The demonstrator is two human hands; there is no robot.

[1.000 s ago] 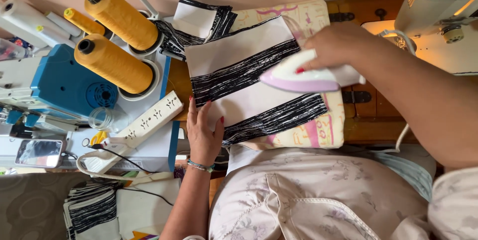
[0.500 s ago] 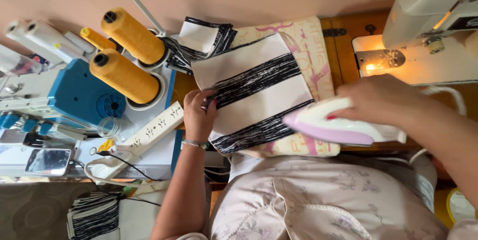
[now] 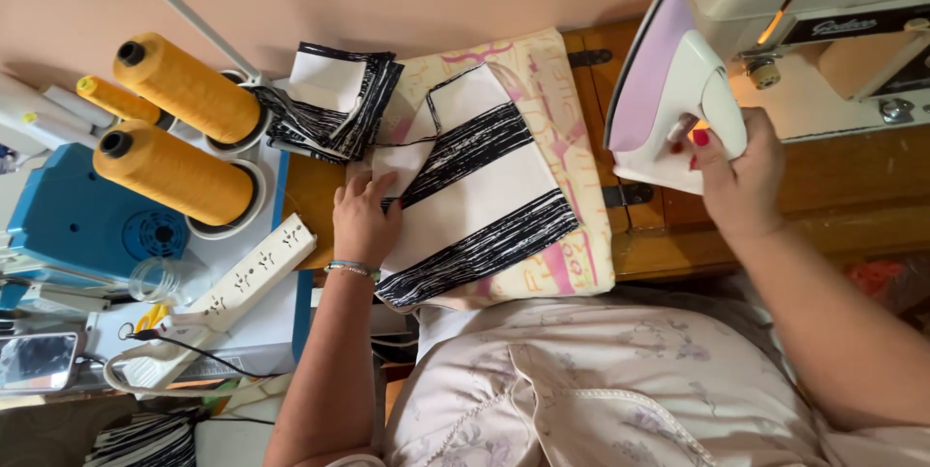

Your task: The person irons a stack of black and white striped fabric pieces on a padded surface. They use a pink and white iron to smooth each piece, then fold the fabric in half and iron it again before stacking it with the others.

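Head view, looking down. The right hand [image 3: 738, 176] is clenched around the handle of a white and lilac clothes iron [image 3: 668, 89], fingers wrapped through the grip; the iron is lifted and tipped up on end, its soleplate apparently facing left, just in front of the cream sewing machine [image 3: 823, 12]. The right forearm runs from the lower right corner up to the hand, wrist bent slightly inward.

The left hand [image 3: 366, 220] lies flat and open, palm down, fingers spread and pointing up the frame, pressing the left edge of a white fabric piece with black streaked stripes [image 3: 475, 205]. This piece rests on a cream and pink patterned pressing pad [image 3: 567, 138] laid over the wooden surface [image 3: 678, 234]; its upper corner is folded over. The left forearm rises straight from the bottom edge, a thin bracelet [image 3: 354, 268] at the wrist.

A stack of matching striped pieces [image 3: 334, 104] sits just beyond the left hand's fingertips. Further left stand three yellow thread cones [image 3: 179, 138], a blue machine [image 3: 68, 215] and a white power strip [image 3: 252, 273]
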